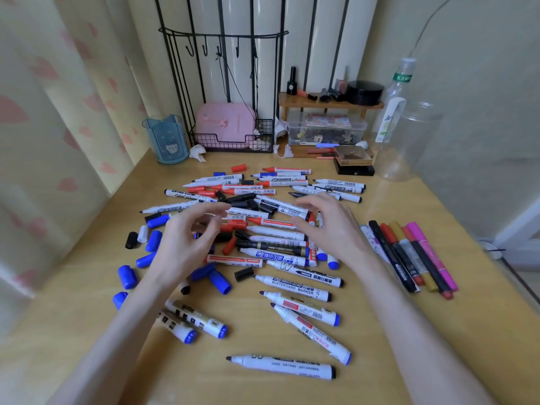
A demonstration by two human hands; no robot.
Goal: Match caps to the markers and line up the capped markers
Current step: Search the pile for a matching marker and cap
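Observation:
A pile of uncapped whiteboard markers (274, 229) covers the middle of the wooden table (438, 331), mixed with loose red, black and blue caps. Several blue caps (127, 276) lie at the left. A row of capped coloured markers (409, 255) lies side by side at the right. My left hand (187, 238) hovers over the pile's left part, fingers loosely curled, holding nothing that I can see. My right hand (327, 226) hovers over the pile's right part with fingers spread and relaxed, empty. Three uncapped markers (309, 323) lie closer to me.
At the back stand a blue cup (166, 138), a black wire rack (230, 141) with a pink item, a small wooden shelf (327, 103) over a clear box, and clear plastic bottles (406, 127). A curtain hangs at the left.

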